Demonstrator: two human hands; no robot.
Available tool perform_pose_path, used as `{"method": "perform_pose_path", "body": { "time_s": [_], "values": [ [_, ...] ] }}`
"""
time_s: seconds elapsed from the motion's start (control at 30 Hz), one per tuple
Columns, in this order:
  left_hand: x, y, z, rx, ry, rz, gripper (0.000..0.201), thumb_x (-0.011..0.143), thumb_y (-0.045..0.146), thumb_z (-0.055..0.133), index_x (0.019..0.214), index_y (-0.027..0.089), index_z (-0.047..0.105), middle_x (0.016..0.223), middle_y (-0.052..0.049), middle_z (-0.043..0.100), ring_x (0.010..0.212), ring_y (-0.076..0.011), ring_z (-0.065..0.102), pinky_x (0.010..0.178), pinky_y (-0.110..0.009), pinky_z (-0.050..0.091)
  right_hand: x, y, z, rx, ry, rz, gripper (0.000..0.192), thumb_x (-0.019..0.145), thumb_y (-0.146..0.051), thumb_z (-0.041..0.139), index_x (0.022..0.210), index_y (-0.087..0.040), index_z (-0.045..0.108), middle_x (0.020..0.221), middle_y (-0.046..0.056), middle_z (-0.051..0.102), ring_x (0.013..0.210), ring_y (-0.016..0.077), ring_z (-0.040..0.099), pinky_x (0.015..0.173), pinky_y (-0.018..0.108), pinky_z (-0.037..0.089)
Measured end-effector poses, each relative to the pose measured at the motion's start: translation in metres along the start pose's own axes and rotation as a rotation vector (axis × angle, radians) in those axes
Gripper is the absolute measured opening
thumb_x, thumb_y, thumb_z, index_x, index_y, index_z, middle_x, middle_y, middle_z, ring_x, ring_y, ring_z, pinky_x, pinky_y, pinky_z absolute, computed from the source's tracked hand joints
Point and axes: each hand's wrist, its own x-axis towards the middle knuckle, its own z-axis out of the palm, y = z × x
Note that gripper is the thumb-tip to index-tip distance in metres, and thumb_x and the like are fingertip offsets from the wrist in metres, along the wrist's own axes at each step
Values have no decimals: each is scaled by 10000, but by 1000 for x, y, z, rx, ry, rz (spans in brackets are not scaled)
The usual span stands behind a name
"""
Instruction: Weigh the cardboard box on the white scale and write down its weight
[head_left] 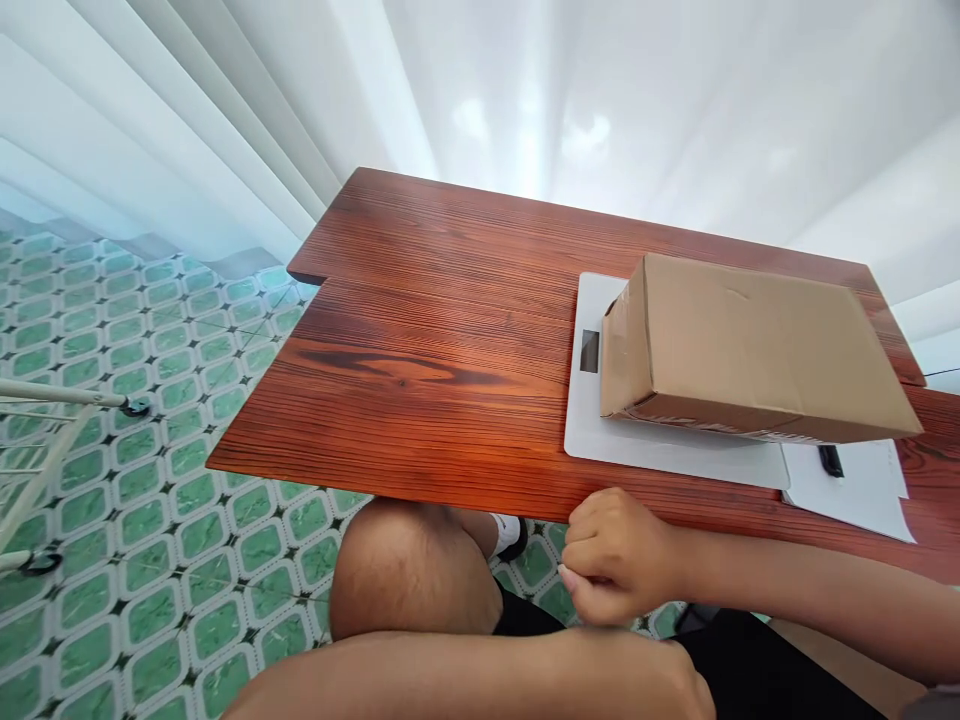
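My right hand (616, 555) is curled into a loose fist just off the table's front edge, and I see nothing in its fingers. Below it, my left forearm runs across my lap. My left hand (664, 672) lies at the bottom of the view, palm side and fingers hidden. Beyond my right hand, a closed brown cardboard box (757, 345) rests on a flat white scale (675, 455). The scale's small grey display (590, 351) shows left of the box, with no readable figures. Neither hand touches the box or scale.
The reddish-brown wooden table (420, 350) has a notched left edge. White papers (855, 485) with a small black object (831, 461) lie right of the scale. White curtains (525, 90) hang behind. A wheeled white rack (52, 450) stands on green tiles at left.
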Motion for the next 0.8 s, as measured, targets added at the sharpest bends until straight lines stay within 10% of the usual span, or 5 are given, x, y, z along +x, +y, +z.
{"method": "perform_pose_path", "body": {
  "time_s": [0.4, 0.6, 0.8],
  "values": [
    [3, -54, -19, -224, 723, -226, 399, 940, 258, 488, 555, 193, 406, 577, 25, 314, 490, -119, 282, 444, -303, 228, -48, -28, -87, -804, 243, -41, 330, 933, -126, 460, 622, -224, 409, 548, -13, 438, 545, 169, 337, 545, 343, 246],
    [11, -115, -61, -262, 836, -499, 153, 867, 104, 435, 852, 192, 559, 684, -7, 561, 602, -145, 501, 584, -297, 452, -77, -18, -131, -791, 758, -46, 250, 958, -124, 401, 733, -234, 402, 590, -5, 443, 546, 180, 385, 552, 343, 293],
    [17, -168, -63, -269, 1131, -979, 241, 989, 230, 482, 1175, 235, 635, 1151, -64, 659, 1110, -221, 617, 977, -378, 493, -80, -9, -163, -678, 1172, 342, 116, 993, -277, 449, 997, -230, 555, 971, 89, 615, 938, 270, 597, 769, 417, 486]
  ]
}}
